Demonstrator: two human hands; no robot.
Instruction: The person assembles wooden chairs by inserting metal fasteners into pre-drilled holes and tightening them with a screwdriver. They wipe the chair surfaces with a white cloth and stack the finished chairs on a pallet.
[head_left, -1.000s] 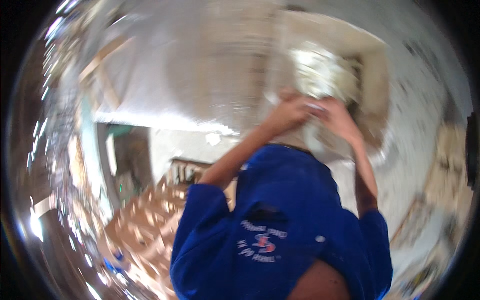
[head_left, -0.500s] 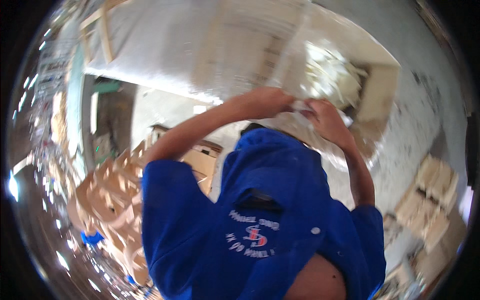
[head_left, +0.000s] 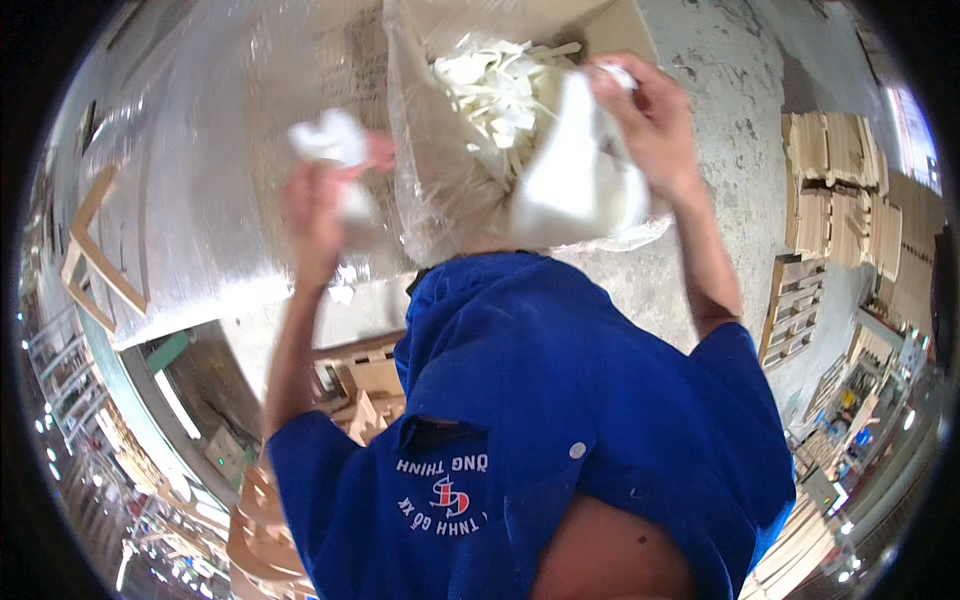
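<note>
My left hand (head_left: 318,205) is raised over the plastic-wrapped surface, its fingers closed on a crumpled white piece (head_left: 330,138) of thin sheet material, smeared by motion. To the right, my right hand (head_left: 655,125) grips the top of a limp white sheet (head_left: 580,175), which hangs down in front of an open cardboard box. Whether it is paper, foam or plastic I cannot tell. The box (head_left: 615,35) is lined with clear plastic film (head_left: 405,130) and has many white strips and scraps (head_left: 500,90) inside.
A broad surface wrapped in clear film (head_left: 190,190) spreads left of the box, with a wooden frame (head_left: 105,260) at its left end. Stacked wooden boards (head_left: 835,190) and a pallet (head_left: 790,310) stand on the right. Curved wooden parts (head_left: 265,530) lie at lower left.
My hands were together at the near edge of the box; now they are wide apart, each with white material. The view has swung, so the box appears farther left.
</note>
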